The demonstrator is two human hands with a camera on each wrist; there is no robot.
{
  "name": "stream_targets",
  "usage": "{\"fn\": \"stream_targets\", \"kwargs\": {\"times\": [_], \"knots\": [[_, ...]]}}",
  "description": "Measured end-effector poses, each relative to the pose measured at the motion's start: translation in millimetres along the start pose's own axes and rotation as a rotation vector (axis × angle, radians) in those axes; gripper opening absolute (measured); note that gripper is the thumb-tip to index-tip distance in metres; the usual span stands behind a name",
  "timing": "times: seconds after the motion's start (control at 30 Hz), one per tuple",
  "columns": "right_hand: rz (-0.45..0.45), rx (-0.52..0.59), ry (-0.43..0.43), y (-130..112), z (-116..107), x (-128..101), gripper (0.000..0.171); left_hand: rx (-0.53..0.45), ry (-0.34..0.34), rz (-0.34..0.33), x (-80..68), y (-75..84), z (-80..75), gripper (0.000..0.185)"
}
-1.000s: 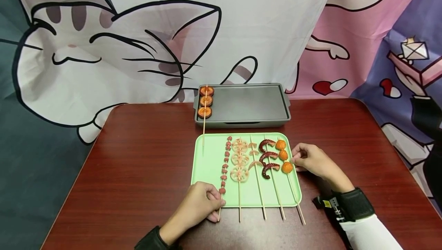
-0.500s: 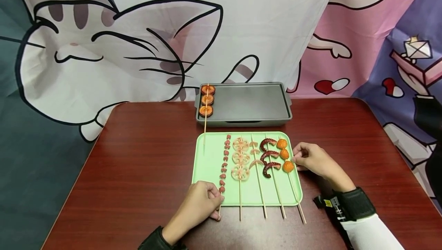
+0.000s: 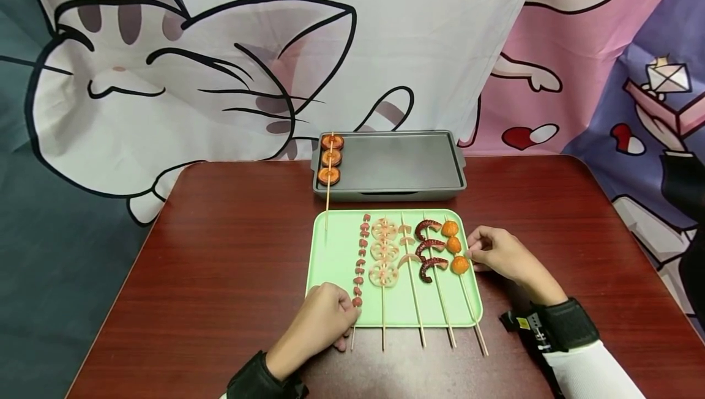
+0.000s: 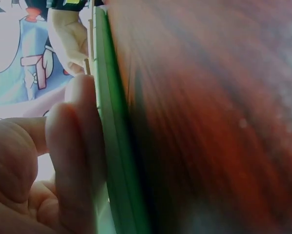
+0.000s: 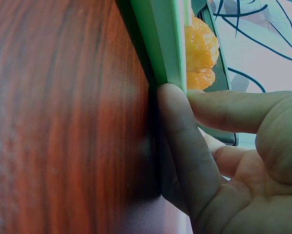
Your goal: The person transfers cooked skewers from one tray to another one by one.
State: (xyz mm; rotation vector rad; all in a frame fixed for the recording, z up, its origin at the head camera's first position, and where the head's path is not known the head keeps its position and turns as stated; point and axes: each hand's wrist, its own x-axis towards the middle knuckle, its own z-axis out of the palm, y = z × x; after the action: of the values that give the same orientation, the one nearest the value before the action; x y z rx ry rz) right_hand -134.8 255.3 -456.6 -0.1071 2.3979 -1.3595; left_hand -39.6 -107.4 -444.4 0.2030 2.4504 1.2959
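In the head view my left hand (image 3: 325, 316) pinches the lower end of a skewer of small pink meat pieces (image 3: 360, 261), which lies along the left part of a light green tray (image 3: 333, 252). Its curled fingers (image 4: 70, 146) show close to the tray's edge in the left wrist view. My right hand (image 3: 496, 255) grips the tray's right rim between thumb and fingers. Beside that hand lies a skewer of orange balls (image 3: 459, 265). Between the two hands lie skewers of lotus root slices (image 3: 384, 251), thin pale pieces (image 3: 407, 241) and dark red curled tentacles (image 3: 431, 248).
Behind the green tray stands a grey grill pan (image 3: 396, 163). A skewer of brown mushroom-like rounds (image 3: 330, 158) lies on the pan's left side, its stick reaching over the green tray. Both stand on a reddish-brown table (image 3: 237, 252), with a printed cloth (image 3: 429, 38) behind.
My left hand has moved slightly forward along the meat skewer, and the skewer has shifted a little to the right. My right hand keeps its grip on the tray's rim.
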Motion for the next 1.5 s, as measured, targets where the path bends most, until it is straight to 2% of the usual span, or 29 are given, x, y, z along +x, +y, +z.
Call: {"fn": "stream_targets", "kwargs": {"times": [0.17,0.47,0.63,0.83,0.97,1.07,1.2,1.33,1.5], "knots": [[0.003,-0.003,-0.001,-0.1,-0.4,-0.6,0.016,-0.016,-0.008,-0.007,1.4,0.7,0.6,0.052],[-0.008,0.000,-0.002,0.6,-0.1,0.2,0.015,-0.048,-0.051,-0.020,0.3,1.9,-9.1,0.047],[-0.012,-0.004,0.003,0.3,-0.4,0.2,0.014,-0.064,-0.023,-0.017,0.0,2.7,-20.4,0.043],[-0.012,-0.002,0.002,0.0,-0.1,0.7,0.014,-0.003,0.035,0.008,0.2,6.0,-33.8,0.044],[-0.009,0.001,0.003,-0.5,0.1,0.8,0.014,0.111,0.114,0.025,0.3,8.9,-42.0,0.050],[-0.009,0.004,0.002,0.1,0.2,0.8,0.014,0.194,0.201,0.056,0.2,11.2,-48.2,0.051],[-0.012,0.014,-0.003,1.3,0.3,0.9,0.013,0.249,0.341,0.122,0.8,13.0,-57.3,0.048],[-0.016,0.015,-0.002,1.1,0.1,0.8,0.012,0.255,0.488,0.202,2.4,13.5,-66.2,0.040],[-0.016,0.006,0.002,0.6,-0.2,1.2,0.012,0.147,0.616,0.267,7.7,8.6,-73.1,0.027]]}}
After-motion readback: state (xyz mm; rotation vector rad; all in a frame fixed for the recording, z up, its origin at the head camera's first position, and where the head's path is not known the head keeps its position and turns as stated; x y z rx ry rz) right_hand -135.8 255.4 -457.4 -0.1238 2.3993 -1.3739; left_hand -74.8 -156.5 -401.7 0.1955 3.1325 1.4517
